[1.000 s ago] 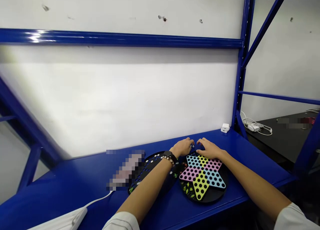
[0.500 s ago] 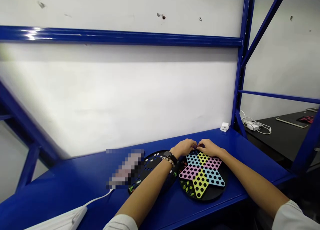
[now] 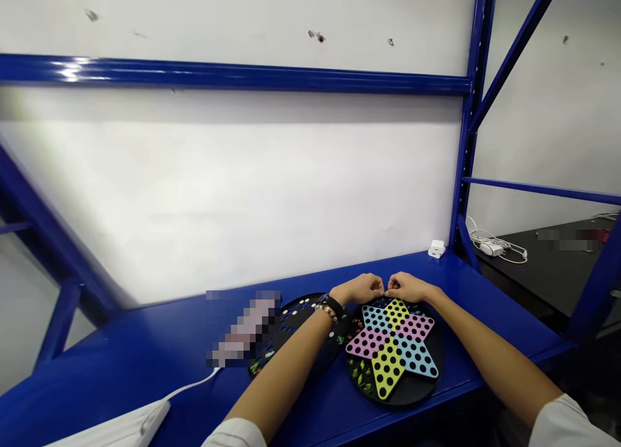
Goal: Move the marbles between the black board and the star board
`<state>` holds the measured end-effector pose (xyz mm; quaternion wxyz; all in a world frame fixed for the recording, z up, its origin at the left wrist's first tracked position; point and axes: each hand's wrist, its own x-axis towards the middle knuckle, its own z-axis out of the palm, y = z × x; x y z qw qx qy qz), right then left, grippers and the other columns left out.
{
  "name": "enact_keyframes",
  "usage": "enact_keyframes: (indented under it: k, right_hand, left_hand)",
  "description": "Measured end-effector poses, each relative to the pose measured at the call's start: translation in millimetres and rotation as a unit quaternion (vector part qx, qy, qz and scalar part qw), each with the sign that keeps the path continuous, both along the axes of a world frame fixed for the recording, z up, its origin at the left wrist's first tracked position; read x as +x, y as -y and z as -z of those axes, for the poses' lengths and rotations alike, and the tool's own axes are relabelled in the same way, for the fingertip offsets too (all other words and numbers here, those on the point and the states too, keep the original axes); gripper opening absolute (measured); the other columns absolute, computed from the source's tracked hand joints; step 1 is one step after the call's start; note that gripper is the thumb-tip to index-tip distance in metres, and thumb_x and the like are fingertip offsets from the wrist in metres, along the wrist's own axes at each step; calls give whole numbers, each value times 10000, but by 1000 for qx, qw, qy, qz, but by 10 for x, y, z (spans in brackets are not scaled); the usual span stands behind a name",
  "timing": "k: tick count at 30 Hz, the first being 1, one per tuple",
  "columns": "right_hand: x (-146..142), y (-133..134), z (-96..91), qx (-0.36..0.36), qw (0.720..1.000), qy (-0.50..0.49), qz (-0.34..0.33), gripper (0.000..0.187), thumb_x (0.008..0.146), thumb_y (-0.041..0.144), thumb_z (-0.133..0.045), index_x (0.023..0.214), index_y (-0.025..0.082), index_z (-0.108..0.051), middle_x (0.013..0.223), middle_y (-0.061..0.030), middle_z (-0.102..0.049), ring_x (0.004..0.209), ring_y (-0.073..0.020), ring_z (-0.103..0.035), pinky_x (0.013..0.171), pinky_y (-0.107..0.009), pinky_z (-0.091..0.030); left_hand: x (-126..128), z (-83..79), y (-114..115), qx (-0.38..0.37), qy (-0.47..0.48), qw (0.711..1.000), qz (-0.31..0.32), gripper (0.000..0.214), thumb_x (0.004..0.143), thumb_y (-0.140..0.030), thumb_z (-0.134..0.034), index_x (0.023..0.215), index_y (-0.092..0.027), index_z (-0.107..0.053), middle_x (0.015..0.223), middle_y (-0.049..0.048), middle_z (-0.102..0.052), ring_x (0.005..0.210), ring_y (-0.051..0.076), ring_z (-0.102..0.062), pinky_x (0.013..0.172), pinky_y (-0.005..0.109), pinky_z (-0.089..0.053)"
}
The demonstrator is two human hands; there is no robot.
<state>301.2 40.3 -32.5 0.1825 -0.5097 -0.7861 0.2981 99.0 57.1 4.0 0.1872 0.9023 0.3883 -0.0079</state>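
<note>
Black tray [image 3: 421, 390], star board [image 3: 392, 334] on top, sits on the bench [image 3: 160, 343]; at its far rim, left hand [image 3: 365, 288] and right hand [image 3: 405, 286] curl; any pinch, I can't tell; I'd work gently, without jolting it.

No readable text, labels, brands, numbers or signs anywhere in view.

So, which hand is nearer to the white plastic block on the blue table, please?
Right hand: in front and left of the white block; the left hand is farther left.
</note>
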Motion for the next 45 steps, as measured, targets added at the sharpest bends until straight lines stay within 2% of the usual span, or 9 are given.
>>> enact_keyframes:
  k: [4,7,12,19,26,31,36,42,45]
  right_hand:
    - [-15,5,14,6,1000,-20,-1,198,824,348,-691,828,152,-665,755,-23,-676,693,-141,-596,615,-237,-438]
    - [-9,14,6,4,999,-29,-12,172,806,324,-696,841,157,-675,776,-26,-685,706,-144,-607,626,-237,-453]
    - [38,11,-7,6,999,-22,-49,155,795,310,-682,841,162,-675,780,-27,-682,699,-149,-607,629,-245,-456]
    - [70,43,-86,21,996,52,-67,206,853,374,-624,826,178,-682,805,-43,-686,728,-174,-604,624,-262,-424]
    - [102,33,-104,34,996,83,-13,220,893,382,-607,798,189,-653,810,-51,-682,731,-179,-602,615,-261,-394]
    - [191,-37,-52,70,994,83,32,210,882,351,-624,756,184,-626,761,-34,-661,714,-164,-582,635,-256,-384]
    - [234,-44,-42,83,994,41,64,187,835,311,-667,721,182,-592,704,-5,-619,663,-137,-541,604,-243,-367]
    - [195,46,-150,120,991,-12,65,174,812,327,-673,748,178,-610,655,22,-572,622,-120,-500,591,-242,-364]
    - [92,214,-334,92,991,-91,-17,218,784,370,-706,752,170,-625,688,14,-599,636,-119,-520,592,-238,-391]
  left_hand:
    - [-321,-128,126,27,48,998,-17,248,876,-324,-474,959,-197,-669,1022,42,-714,918,192,-635,808,279,-482]
    - [-628,-224,289,35,38,998,-43,224,854,-330,-498,921,-207,-674,1000,39,-722,896,199,-652,771,277,-485]
    - [-879,-194,522,29,-13,995,-95,205,827,-287,-514,925,-221,-681,911,35,-732,784,193,-671,674,269,-480]
    - [-795,-107,624,56,-29,994,-84,164,817,-266,-560,898,-220,-695,919,50,-731,805,207,-671,693,281,-481]
    - [-719,-245,745,57,43,993,-89,174,841,-278,-562,924,-198,-693,915,50,-726,808,184,-657,721,267,-494]
    - [-398,-340,1077,28,170,985,-15,243,873,-379,-587,995,-189,-677,959,41,-713,817,158,-638,744,252,-512]
    - [-159,-280,1318,-5,122,987,108,137,824,-252,-680,948,-202,-711,935,27,-711,787,141,-636,739,239,-493]
    - [-283,-321,1270,12,113,990,83,179,807,-292,-710,966,-210,-713,967,23,-715,851,162,-636,772,250,-481]
    - [-415,-359,1203,21,103,993,56,274,766,-357,-739,1000,-218,-707,993,20,-714,890,179,-635,790,260,-479]
